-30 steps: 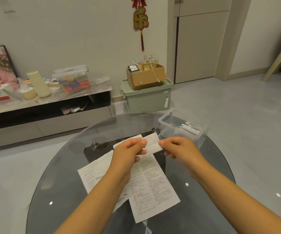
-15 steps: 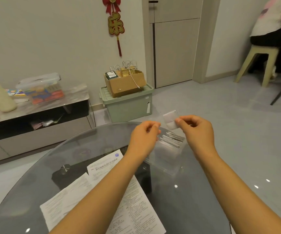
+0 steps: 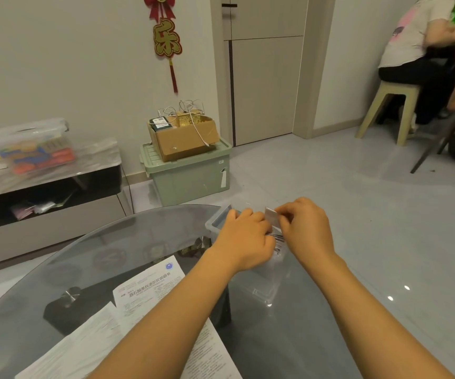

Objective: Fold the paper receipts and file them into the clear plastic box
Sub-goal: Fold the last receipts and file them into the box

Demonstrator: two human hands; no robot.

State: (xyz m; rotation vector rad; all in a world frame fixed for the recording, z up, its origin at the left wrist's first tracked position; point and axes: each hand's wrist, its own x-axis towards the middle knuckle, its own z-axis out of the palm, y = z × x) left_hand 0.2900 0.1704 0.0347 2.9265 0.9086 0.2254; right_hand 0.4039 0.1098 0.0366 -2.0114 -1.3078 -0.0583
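The clear plastic box (image 3: 265, 292) stands at the far right of the round glass table (image 3: 117, 250), with several folded receipts (image 3: 278, 243) standing inside it. My right hand (image 3: 307, 231) pinches a small folded receipt (image 3: 271, 218) upright just above the box's opening. My left hand (image 3: 244, 239) reaches into the box from the left, fingers bent down beside the filed receipts; its fingertips are hidden. Two unfolded printed sheets lie near me, one (image 3: 149, 287) with a blue logo and another (image 3: 84, 348) to its left.
Beyond the table stand a green storage bin (image 3: 190, 179) with a cardboard box (image 3: 185, 136) on top, and a low cabinet (image 3: 45, 192) at the left. A person sits on a plastic stool (image 3: 387, 108) at the far right. Tiled floor surrounds the table.
My view swung right and down. Both hands moved from the table's middle to the box; the right hand lowered the folded receipt to its opening and the left hand went into the box.
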